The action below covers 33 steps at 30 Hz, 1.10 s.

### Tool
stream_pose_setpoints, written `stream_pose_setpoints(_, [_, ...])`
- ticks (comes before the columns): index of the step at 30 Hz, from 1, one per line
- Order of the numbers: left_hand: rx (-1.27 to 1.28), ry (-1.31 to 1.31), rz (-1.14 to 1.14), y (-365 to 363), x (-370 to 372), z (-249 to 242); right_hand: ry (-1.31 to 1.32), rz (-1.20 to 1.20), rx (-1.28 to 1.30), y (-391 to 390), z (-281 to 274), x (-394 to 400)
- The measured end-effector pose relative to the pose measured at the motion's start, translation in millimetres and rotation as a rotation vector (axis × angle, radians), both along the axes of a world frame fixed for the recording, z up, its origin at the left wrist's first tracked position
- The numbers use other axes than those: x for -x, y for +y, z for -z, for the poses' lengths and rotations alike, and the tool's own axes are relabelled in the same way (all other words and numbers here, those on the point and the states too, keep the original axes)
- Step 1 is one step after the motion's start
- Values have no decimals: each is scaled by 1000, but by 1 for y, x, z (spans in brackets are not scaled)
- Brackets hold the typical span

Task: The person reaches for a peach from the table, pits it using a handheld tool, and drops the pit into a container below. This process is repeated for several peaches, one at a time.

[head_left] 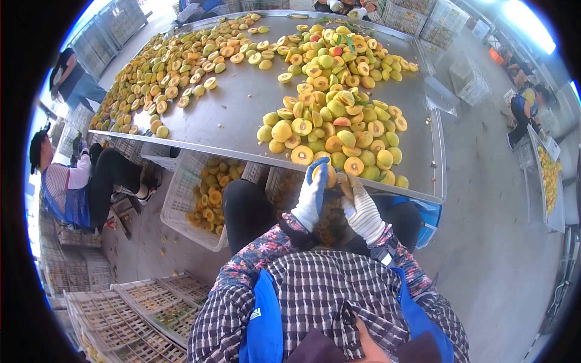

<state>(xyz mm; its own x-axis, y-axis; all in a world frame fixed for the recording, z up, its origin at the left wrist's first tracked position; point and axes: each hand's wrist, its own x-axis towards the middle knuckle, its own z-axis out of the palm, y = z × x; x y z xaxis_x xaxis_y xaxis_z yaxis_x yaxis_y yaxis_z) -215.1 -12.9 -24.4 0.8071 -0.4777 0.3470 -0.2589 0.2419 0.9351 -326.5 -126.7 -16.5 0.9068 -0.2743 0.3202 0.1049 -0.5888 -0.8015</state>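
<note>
My left hand [311, 196], in a white glove with blue fingertips, is closed around a halved yellow peach [327, 175] just off the table's front edge. Close beside it, my right hand [363, 212] wears a pale striped glove with its fingers closed. A tan, narrow thing [346, 187] shows at those fingers; its kind cannot be made out. Beyond both hands, a heap of yellow peaches [339, 121], many cut in half with pits showing, lies on the metal table [242, 115].
More peach halves [175, 66] spread over the table's left side. Below the edge, a white crate [175, 206] holds peach halves. Slatted crates [151, 308] stand at lower left. A seated person [78, 175] is at left; others work across the table and at far right.
</note>
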Motion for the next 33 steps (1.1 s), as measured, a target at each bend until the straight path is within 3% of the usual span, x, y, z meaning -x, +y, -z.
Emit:
stream_pose_setpoints(1, [-4, 1, 7, 1, -2, 5, 1, 7, -4, -1, -5, 2])
stream_pose_setpoints(3, [271, 816, 286, 5, -7, 2, 77, -6, -151, -4, -22, 6])
stream_pose_setpoints(8, [291, 780, 306, -6, -6, 6, 20, -11, 151, 0, -24, 2])
stream_pose_setpoints(11, [299, 743, 298, -10, -6, 14, 149, 27, 143, 5, -27, 3])
stream_pose_setpoints(14, [187, 621, 198, -11, -4, 21, 95, 24, 120, 11, -19, 2])
stream_pose_setpoints(16, [145, 381, 112, -11, 2, 10, 83, 10, 103, 14, -10, 2])
stream_pose_setpoints(19, [211, 581, 23, -16, 4, 10, 168, -20, 21, 16, -6, 3])
stream_pose_setpoints(23, [96, 599, 158, -2, -12, 11, 134, -66, -37, 8, 26, -1])
stream_pose_setpoints(25, [0, 664, 286, 2, -22, 9, -171, -206, 105, 5, 25, -4])
stream_pose_setpoints(26, [-42, 605, 286, 3, -24, 8, -172, -207, 103, 3, 23, -3])
stream_pose_setpoints(28, [48, 627, 334, 2, -26, 19, 428, -250, -534, 2, -13, 2])
stream_pose_setpoints(29, [139, 646, 383, 2, -27, 22, 427, -250, -534, 0, -30, 0])
stream_pose_setpoints(31, [150, 622, 285, -3, -18, 11, 823, -254, -822, -3, -52, -4])
stream_pose_setpoints(33, [157, 602, 185, -4, -13, 7, 677, -250, -708, -3, -35, -8])
